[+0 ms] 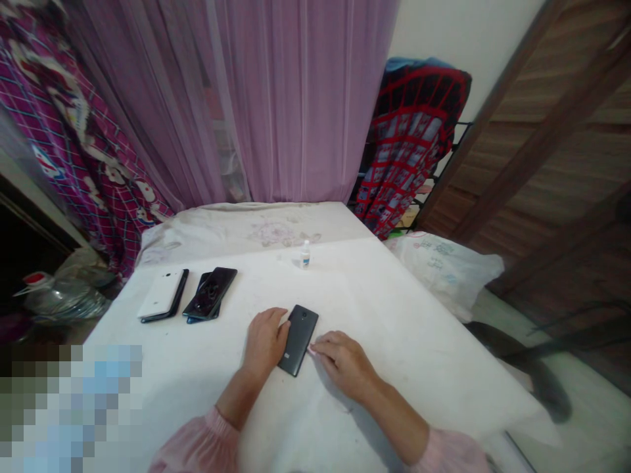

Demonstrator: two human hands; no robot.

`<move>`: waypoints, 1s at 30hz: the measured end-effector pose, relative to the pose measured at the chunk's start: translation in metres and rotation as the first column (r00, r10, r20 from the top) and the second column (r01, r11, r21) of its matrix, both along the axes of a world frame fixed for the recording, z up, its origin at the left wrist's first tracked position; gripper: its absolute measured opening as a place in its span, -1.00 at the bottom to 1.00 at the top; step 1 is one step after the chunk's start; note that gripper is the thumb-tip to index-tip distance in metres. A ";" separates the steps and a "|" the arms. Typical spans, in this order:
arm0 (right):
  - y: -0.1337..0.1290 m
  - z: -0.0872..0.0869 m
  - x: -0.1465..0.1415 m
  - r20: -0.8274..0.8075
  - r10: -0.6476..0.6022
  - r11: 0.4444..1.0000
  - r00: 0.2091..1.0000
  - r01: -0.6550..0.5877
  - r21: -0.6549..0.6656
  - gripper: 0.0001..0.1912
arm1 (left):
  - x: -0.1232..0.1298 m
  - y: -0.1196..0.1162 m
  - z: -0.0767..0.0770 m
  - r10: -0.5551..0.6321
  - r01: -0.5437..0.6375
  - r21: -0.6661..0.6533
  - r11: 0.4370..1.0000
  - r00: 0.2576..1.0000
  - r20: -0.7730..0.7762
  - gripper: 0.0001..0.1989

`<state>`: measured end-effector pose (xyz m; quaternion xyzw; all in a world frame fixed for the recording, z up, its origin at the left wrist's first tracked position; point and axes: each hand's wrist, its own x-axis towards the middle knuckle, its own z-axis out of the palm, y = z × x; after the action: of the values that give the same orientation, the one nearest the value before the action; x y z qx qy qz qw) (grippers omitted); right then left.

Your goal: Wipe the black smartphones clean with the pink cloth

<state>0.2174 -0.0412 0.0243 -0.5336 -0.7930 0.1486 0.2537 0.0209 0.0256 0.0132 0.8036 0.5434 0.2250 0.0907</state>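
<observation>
One dark Mi smartphone (300, 340) lay face-down on the desk (389, 309), the left hand (265, 338) parted loosely against its left edge; the right hand (344, 362) curled at its right edge, grip unclear.

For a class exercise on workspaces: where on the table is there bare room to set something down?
Bare: the wide patch between the right hand and the right edge of the table; a smaller one between the small bottle and the gray phone. Crowded: the left side, holding two phone stacks, and the middle, where the left hand meets the gray phone.
</observation>
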 end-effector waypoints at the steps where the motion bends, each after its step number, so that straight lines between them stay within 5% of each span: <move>1: 0.002 -0.002 0.001 -0.023 -0.036 0.999 0.999 0.037 0.014 -0.76 | 0.002 -0.007 -0.001 -0.004 0.004 -0.001 1.000 1.000 0.001 -0.72; 6: 0.011 -0.017 -0.004 -0.080 -0.072 0.988 0.994 0.082 0.134 -0.75 | 0.007 -0.045 -0.018 0.014 -0.012 0.035 0.999 0.999 -0.040 -0.37; 15: 0.058 -0.017 -0.009 0.084 -0.334 0.942 0.939 0.331 0.053 -0.75 | 0.002 -0.046 -0.032 -0.053 0.051 0.089 0.995 0.998 0.021 -0.36; 25: 0.089 0.007 -0.024 0.240 -0.200 0.978 0.950 0.209 -0.012 -0.76 | -0.003 -0.042 -0.037 -0.103 0.103 0.005 0.995 0.994 0.028 -0.32; 30: 0.074 0.000 -0.011 0.231 -0.202 0.977 0.952 0.212 -0.016 -0.74 | -0.002 -0.043 -0.036 -0.110 0.108 0.041 0.993 0.993 0.044 -0.35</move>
<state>0.2065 0.0328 0.0243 -0.6323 -0.7534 0.0750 0.1644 0.0187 -0.0176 -0.0226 0.8283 0.4920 0.2488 0.0998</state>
